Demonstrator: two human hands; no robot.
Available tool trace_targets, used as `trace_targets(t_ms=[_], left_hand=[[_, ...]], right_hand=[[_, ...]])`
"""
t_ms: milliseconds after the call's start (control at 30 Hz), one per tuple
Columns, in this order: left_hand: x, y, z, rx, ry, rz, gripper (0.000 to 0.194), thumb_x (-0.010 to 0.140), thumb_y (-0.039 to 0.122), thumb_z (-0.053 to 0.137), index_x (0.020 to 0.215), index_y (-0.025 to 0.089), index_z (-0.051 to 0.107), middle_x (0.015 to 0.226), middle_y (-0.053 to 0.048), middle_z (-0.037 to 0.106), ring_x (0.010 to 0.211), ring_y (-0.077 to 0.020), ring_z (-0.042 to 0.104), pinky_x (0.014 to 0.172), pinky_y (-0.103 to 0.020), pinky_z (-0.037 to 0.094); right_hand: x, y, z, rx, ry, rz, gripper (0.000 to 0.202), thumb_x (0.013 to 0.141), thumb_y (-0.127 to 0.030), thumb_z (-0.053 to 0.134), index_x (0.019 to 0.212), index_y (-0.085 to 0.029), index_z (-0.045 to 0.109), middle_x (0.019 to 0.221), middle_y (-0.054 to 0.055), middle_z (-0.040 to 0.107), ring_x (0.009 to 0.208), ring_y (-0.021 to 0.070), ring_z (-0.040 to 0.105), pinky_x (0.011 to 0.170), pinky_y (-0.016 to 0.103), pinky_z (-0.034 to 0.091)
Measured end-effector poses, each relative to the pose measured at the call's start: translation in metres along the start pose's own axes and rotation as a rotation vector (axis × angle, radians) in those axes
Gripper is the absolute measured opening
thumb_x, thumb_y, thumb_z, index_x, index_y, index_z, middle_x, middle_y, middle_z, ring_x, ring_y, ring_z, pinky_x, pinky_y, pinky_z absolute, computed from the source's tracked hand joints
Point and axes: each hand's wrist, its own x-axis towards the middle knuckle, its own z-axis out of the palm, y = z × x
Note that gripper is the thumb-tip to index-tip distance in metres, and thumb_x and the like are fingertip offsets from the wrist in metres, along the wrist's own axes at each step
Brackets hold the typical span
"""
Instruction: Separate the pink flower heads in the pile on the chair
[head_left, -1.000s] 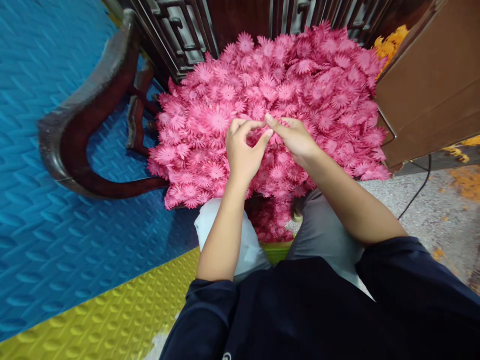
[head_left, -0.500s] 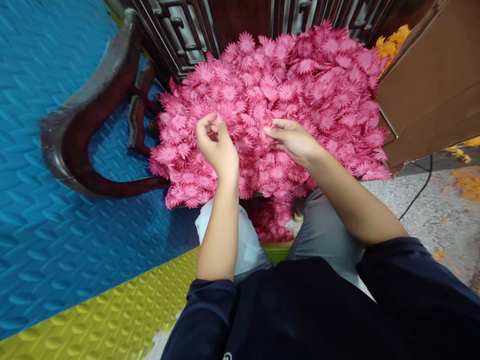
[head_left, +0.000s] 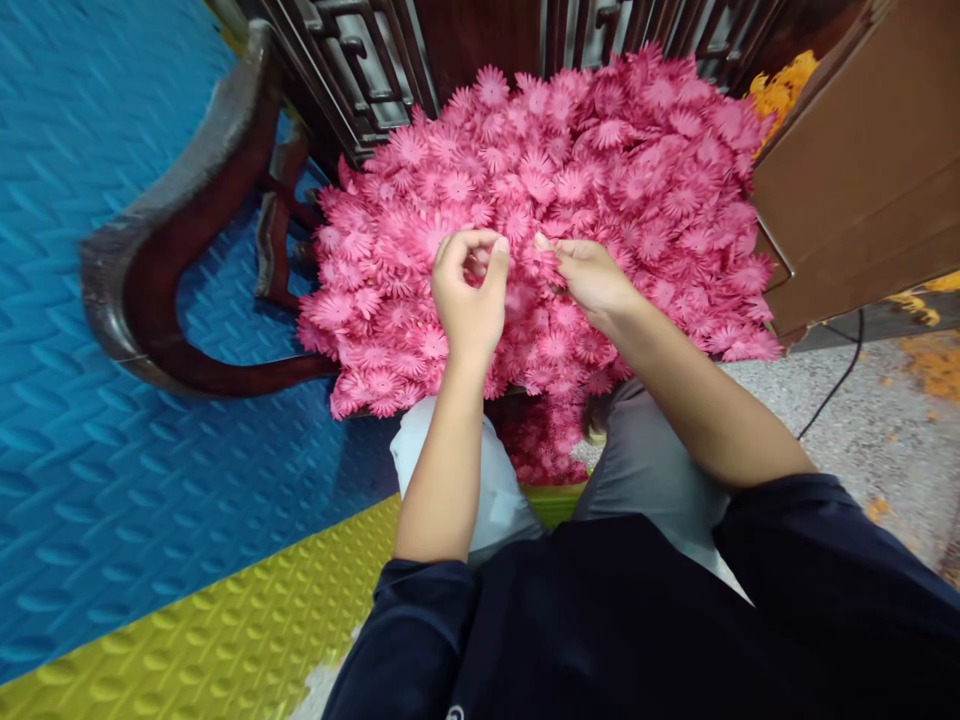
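A large heap of pink artificial flowers (head_left: 645,180) with thin pointed petals lies before me. Over its near half, my left hand (head_left: 472,295) has thumb and forefinger pinched together; whatever is between the tips is too small to make out. Just to the right, my right hand (head_left: 591,275) is closed with a pink flower (head_left: 546,266) at its fingertips. A small gap separates the two hands. Part of the heap is hidden behind them.
A dark curved wooden armrest (head_left: 135,310) stands left of the heap, over blue matting (head_left: 67,480). At right is a cardboard box (head_left: 862,170), with orange pieces (head_left: 787,88) behind it. More pink flowers (head_left: 544,440) lie low between my knees. A black cable (head_left: 836,385) crosses the floor.
My left hand has moved right, closer to the right hand, and its thumb and forefinger have come together. The right hand has barely shifted; a flower now shows clearly at its fingertips.
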Motion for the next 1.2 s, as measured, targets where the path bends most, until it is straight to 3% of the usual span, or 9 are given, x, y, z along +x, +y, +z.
trace_targets(t_ms=[233, 367, 633, 867, 1000, 1200], left_hand=[[-0.002, 0.003, 0.002, 0.007, -0.165, -0.047, 0.013, 0.074, 0.035, 0.073, 0.076, 0.022, 0.07, 0.08, -0.001, 0.065, 0.076, -0.0128, 0.058, 0.074, -0.026, 0.047], [-0.001, -0.001, 0.004, -0.069, -0.186, -0.112, 0.005, 0.074, 0.024, 0.072, 0.072, 0.02, 0.07, 0.075, 0.0, 0.063, 0.069, -0.0105, 0.057, 0.069, -0.024, 0.046], [0.002, -0.002, 0.004, -0.309, -0.032, -0.275, 0.017, 0.076, 0.007, 0.06, 0.065, 0.019, 0.06, 0.067, 0.003, 0.06, 0.068, -0.0087, 0.054, 0.07, -0.021, 0.044], [0.005, -0.001, 0.004, -0.342, -0.034, -0.409, 0.018, 0.078, 0.01, 0.06, 0.063, 0.018, 0.059, 0.06, 0.003, 0.051, 0.06, -0.0084, 0.047, 0.066, -0.022, 0.043], [0.009, -0.011, 0.001, -0.323, 0.072, -0.378, 0.022, 0.083, 0.019, 0.059, 0.062, 0.019, 0.051, 0.059, 0.004, 0.043, 0.057, -0.0091, 0.042, 0.062, -0.023, 0.041], [0.012, -0.027, -0.008, -0.038, 0.274, -0.184, 0.011, 0.081, 0.029, 0.065, 0.084, 0.022, 0.058, 0.089, -0.001, 0.055, 0.087, -0.0143, 0.054, 0.088, -0.029, 0.043]], right_hand=[[-0.004, -0.004, 0.001, -0.028, 0.062, -0.041, 0.054, 0.069, -0.06, 0.066, 0.052, -0.018, 0.037, 0.049, -0.007, 0.029, 0.049, 0.003, 0.027, 0.051, 0.022, 0.022], [-0.005, -0.004, 0.003, 0.041, 0.004, -0.053, 0.052, 0.067, -0.061, 0.068, 0.054, -0.018, 0.042, 0.051, -0.006, 0.038, 0.054, 0.0048, 0.038, 0.054, 0.021, 0.03], [-0.005, 0.001, -0.001, 0.27, -0.219, 0.066, 0.039, 0.058, -0.047, 0.082, 0.069, -0.016, 0.059, 0.061, -0.005, 0.054, 0.058, 0.006, 0.048, 0.058, 0.02, 0.039], [-0.006, 0.001, 0.001, 0.318, -0.232, 0.031, 0.039, 0.059, -0.045, 0.082, 0.068, -0.016, 0.058, 0.063, -0.005, 0.057, 0.06, 0.0057, 0.049, 0.06, 0.02, 0.041], [-0.001, 0.006, -0.003, 0.297, -0.156, 0.057, 0.037, 0.064, -0.046, 0.079, 0.07, -0.017, 0.058, 0.062, -0.005, 0.055, 0.058, 0.006, 0.048, 0.059, 0.021, 0.041], [0.006, 0.012, -0.009, 0.253, -0.03, 0.059, 0.039, 0.06, -0.048, 0.081, 0.068, -0.018, 0.057, 0.062, -0.004, 0.054, 0.058, 0.007, 0.046, 0.058, 0.022, 0.038]])
